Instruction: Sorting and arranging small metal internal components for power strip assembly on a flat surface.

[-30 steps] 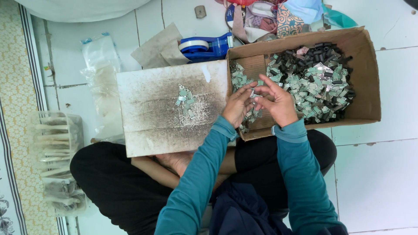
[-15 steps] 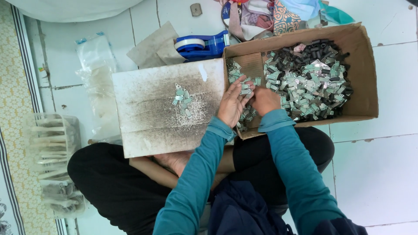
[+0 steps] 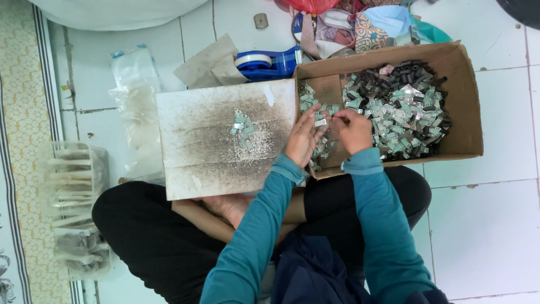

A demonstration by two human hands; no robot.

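1. Fingers of the left hand [image 3: 302,142] pinch a small silvery metal tag [image 3: 320,122]; the right hand [image 3: 354,130] is clenched, contents unclear.
2. Both hover over the brown cardboard box [image 3: 464,107] of tags.
3. Left lies a sooty white board [image 3: 202,146].

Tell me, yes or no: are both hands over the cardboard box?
Yes: the left hand and right hand both sit over the cardboard box, among its small metal pieces.

Brown box [image 3: 461,101]; silver-green clips [image 3: 405,112]; blue tape dispenser [image 3: 270,63].
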